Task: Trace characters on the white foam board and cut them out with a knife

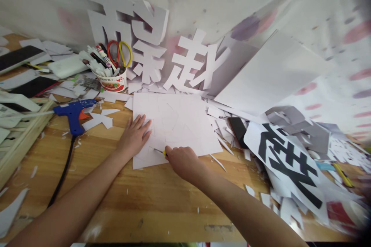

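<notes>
A white board (185,112) with faint lines on it lies flat on the wooden table. My left hand (135,135) rests on its left edge, fingers stretched out and slightly spread. In my right hand (181,160) is a craft knife (160,151) with a yellow handle, gripped in closed fingers. Its thin blade points left over the lower part of the board; whether the tip touches the surface I cannot tell. Behind the board stand cut-out white characters (193,61), leaning near the wall.
A blue glue gun (74,114) lies at left, its black cord running toward the front. Behind it stands a paper tub (114,82) of pens and scissors (119,52). At right are a phone (238,132), a printed character sheet (278,173), a yellow cutter (343,175) and scraps.
</notes>
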`<state>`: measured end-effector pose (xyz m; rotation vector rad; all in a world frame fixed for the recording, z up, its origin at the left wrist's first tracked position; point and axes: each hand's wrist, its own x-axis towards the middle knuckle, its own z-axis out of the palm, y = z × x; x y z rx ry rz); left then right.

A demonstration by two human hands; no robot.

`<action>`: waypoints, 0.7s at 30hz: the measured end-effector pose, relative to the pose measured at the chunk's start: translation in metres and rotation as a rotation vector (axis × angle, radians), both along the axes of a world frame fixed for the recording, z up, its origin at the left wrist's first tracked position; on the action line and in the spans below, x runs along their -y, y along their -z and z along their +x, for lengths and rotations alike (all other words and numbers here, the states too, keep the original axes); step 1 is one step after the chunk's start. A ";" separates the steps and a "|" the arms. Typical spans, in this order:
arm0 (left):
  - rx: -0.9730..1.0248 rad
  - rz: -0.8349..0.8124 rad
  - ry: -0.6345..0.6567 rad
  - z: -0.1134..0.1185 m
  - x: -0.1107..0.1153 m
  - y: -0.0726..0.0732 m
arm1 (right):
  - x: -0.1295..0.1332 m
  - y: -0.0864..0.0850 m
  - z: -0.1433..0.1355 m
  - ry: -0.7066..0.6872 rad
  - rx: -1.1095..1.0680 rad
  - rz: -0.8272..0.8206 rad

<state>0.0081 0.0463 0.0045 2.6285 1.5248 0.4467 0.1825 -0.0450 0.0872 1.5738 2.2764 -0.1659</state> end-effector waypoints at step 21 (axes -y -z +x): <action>-0.013 0.020 0.006 0.000 0.000 0.000 | 0.000 0.006 0.014 -0.031 0.043 -0.019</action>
